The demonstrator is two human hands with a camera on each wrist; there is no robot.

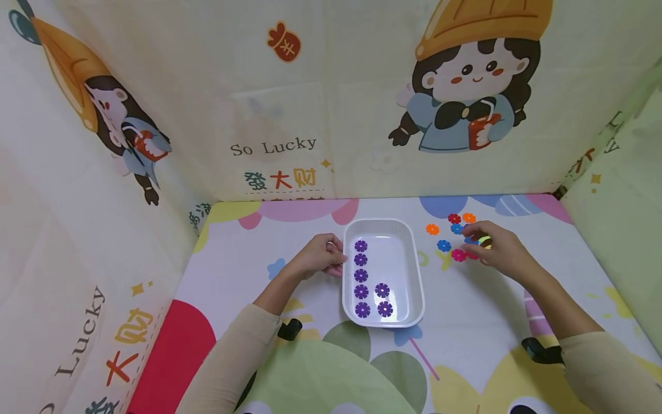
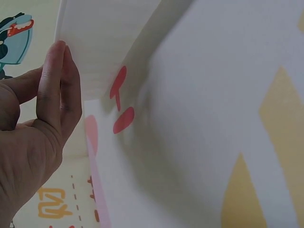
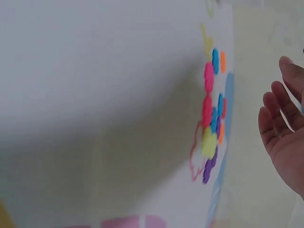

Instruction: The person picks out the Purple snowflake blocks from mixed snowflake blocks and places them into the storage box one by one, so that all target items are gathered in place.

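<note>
A white tray (image 1: 403, 276) holds several purple flower-shaped pieces (image 1: 361, 275), a column at its left side and two more beside the lower end. My left hand (image 1: 322, 257) touches the tray's left rim with its fingertips; the left wrist view has those fingers (image 2: 52, 90) against the tray's outer wall (image 2: 102, 42). Above a loose group of coloured pieces right of the tray hovers my right hand (image 1: 499, 247), fingers slightly bent, partly hiding them. In the right wrist view, this hand (image 3: 287, 123) has nothing between its fingers, apart from the pieces (image 3: 209, 142).
Orange (image 1: 432, 229), blue (image 1: 443, 245), red and pink pieces lie between the tray and my right hand. A patterned cloth (image 1: 289, 374) covers the table. Printed fabric walls (image 1: 362, 115) stand behind and at both sides.
</note>
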